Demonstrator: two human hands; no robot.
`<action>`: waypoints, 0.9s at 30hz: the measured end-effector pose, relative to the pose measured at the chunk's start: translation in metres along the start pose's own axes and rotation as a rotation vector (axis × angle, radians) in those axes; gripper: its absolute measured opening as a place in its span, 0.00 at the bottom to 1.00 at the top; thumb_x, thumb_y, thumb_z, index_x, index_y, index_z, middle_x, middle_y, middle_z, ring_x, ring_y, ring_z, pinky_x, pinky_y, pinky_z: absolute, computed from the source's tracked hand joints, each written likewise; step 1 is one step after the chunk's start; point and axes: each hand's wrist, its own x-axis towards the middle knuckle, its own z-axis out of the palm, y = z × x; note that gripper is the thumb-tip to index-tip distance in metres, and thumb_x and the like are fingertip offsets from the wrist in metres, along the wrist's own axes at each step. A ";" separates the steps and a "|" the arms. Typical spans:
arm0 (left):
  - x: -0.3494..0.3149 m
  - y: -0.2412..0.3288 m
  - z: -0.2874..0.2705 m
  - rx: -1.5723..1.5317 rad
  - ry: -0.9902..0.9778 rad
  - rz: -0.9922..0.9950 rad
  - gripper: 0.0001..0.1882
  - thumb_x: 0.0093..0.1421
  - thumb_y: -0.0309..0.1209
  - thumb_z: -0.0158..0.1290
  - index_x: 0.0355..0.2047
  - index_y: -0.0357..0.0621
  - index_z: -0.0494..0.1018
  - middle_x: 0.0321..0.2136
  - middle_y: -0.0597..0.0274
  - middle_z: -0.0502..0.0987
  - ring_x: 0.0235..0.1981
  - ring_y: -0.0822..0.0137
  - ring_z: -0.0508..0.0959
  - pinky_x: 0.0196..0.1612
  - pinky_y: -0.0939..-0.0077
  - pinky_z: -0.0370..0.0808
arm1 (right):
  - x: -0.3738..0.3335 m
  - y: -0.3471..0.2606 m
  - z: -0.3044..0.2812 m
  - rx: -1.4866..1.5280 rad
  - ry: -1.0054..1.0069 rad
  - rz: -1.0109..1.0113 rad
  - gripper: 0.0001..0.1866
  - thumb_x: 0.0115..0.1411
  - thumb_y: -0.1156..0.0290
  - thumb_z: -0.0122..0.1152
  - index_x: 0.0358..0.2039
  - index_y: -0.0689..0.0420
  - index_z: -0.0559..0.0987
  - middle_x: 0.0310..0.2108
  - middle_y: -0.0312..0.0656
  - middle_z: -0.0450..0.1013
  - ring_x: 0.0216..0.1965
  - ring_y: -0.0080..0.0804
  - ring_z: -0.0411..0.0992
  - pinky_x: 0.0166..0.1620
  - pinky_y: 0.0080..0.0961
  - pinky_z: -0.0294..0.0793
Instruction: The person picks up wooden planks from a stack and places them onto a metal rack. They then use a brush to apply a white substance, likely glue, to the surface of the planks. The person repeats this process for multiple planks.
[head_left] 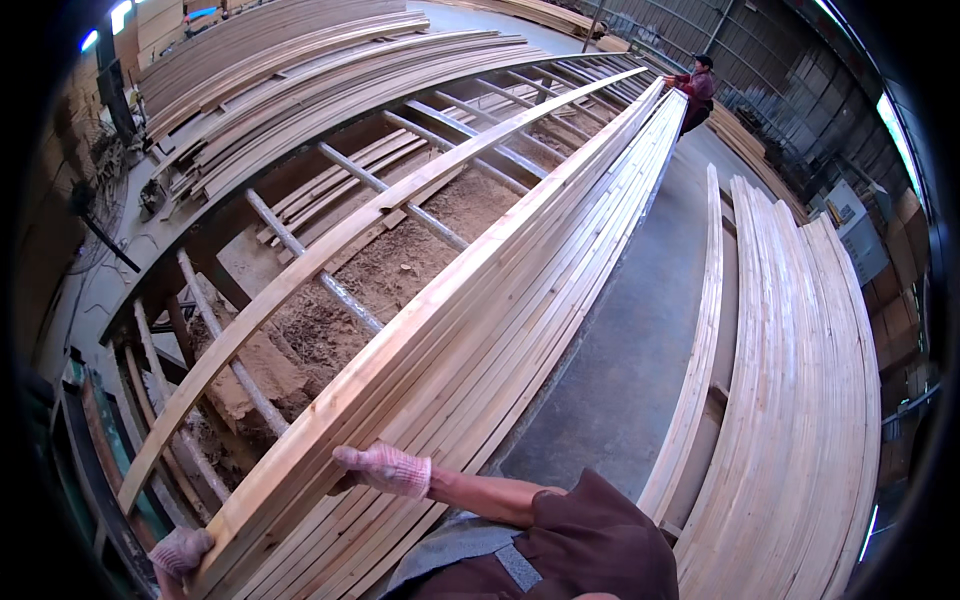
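Note:
Long pale wooden boards (470,300) stand on edge in a tight stack, running from me toward the far end. My right hand (385,468), in a pinkish-white work glove, is closed on the near part of the stack, thumb on top and fingers curled beneath, partly hidden. At the near end of the outermost board, my left hand (182,550) wears a similar glove and is closed against its left edge; some of its fingers are hidden. A single separate plank (290,277) lies across metal rollers (345,300) to the left of the stack.
Sawdust (400,240) lies beneath the roller frame. Another person (695,90) stands at the far end of the boards. A wide lumber stack (800,400) is on the right, and more planks (330,90) are piled at the back left. Grey floor (620,370) runs between the stacks.

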 end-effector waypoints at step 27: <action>0.084 0.087 0.025 -0.050 0.507 -0.451 0.60 0.45 0.69 0.63 0.65 0.34 0.63 0.39 0.45 0.79 0.42 0.50 0.81 0.46 0.55 0.77 | 0.077 -0.017 0.003 -0.197 0.511 0.389 0.31 0.68 0.46 0.55 0.60 0.59 0.68 0.46 0.58 0.77 0.31 0.36 0.77 0.25 0.26 0.78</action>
